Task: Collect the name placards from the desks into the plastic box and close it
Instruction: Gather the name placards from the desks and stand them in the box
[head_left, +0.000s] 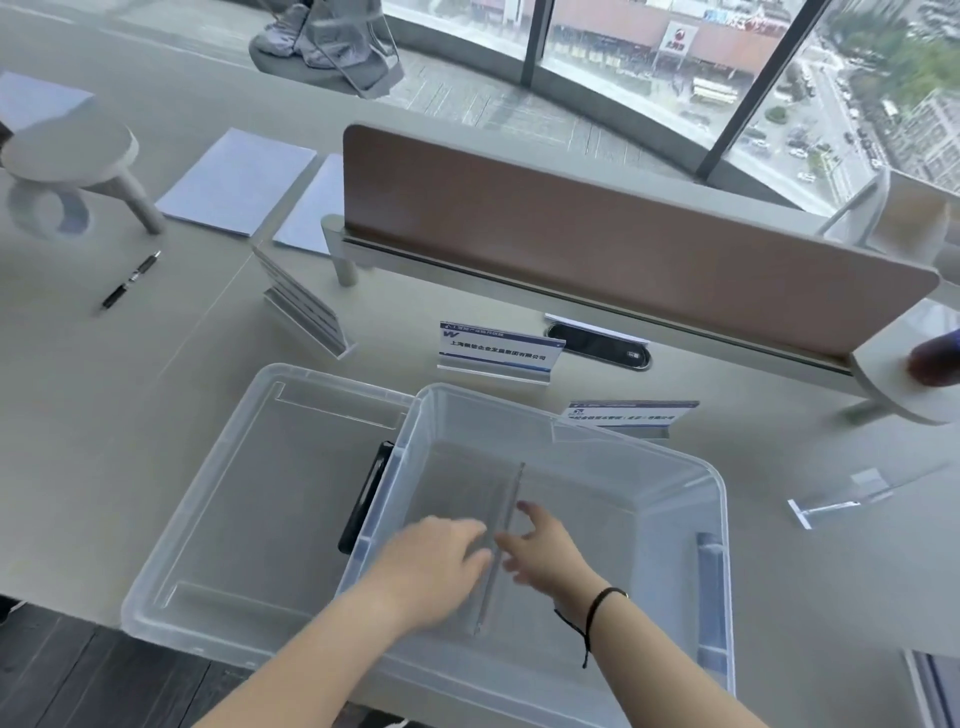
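The head camera looks down at a clear plastic box (566, 457) sitting on a pale surface (130, 395). Its clear lid (249, 499) lies flat just left of it, tucked partly under the box. Inside the box lies one clear placard (501, 540). It is long and thin, and its long side runs from near the person toward the far wall of the box.

Both hands are down in the box. The left hand (436, 561) rests on the left side of that placard, fingers loose and a bit blurry. The right hand (545, 551) is on the other side with its fingers spread. I cannot tell if either grip is really pinching the placard.

More placards wait on the surface. A blue and white placard (498, 353) stands behind the box. Another printed placard (628, 413) stands just past the box's far right corner. A blank clear placard (852, 493) lies to the right. A grey placard (306, 306) leans at the left.
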